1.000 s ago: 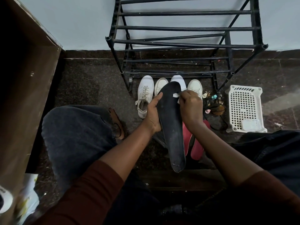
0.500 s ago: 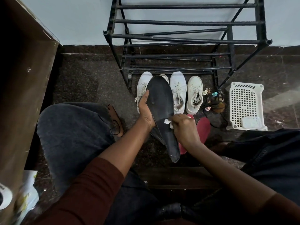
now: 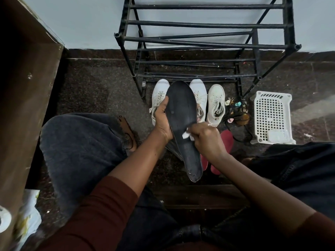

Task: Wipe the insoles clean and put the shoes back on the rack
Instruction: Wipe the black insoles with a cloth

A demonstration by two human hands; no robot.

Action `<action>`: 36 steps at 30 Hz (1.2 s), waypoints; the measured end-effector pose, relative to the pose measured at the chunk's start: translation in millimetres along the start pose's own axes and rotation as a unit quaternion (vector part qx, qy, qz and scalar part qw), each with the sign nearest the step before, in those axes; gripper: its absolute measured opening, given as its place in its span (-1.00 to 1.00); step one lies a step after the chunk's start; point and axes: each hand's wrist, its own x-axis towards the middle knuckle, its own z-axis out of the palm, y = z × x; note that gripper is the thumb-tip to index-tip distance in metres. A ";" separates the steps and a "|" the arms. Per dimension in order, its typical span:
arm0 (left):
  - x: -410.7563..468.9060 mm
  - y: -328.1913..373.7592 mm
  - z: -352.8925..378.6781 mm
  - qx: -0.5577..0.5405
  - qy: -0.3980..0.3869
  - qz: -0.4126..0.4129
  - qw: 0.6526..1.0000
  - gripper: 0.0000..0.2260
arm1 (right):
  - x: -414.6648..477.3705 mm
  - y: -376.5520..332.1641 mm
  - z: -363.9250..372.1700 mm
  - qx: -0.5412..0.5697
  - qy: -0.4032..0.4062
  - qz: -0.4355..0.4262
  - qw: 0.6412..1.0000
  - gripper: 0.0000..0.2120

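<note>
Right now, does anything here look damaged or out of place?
Yes. One rail of the black rack slants across its neighbours instead of running parallel. The black insole in the grip of the left hand shows pale scuffs at its heel end, below the white wipe pinched by the right hand.

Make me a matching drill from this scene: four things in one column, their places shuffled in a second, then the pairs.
1 black insole
2 red insoles
3 basket
4 wipe

A on the floor, right of the rack
B pinched in the right hand
C gripped by the left hand
D on the floor, partly hidden by the right hand

Pairs: 1-C, 2-D, 3-A, 4-B
</note>
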 end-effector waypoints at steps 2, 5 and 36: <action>0.5 1.7 -2.0 0.014 -0.005 -0.004 1.000 -0.34 | -8.4 4.5 -3.1 0.044 -0.049 0.059 0.996 -0.76; 0.5 3.1 -0.3 0.038 -0.054 -0.025 0.997 -0.34 | -3.4 15.4 -11.0 0.199 -0.015 0.284 0.938 -0.71; 13.1 -7.2 -11.3 0.037 -0.002 0.003 0.999 -0.64 | 39.1 -8.8 -40.4 0.105 0.160 0.317 0.929 -0.88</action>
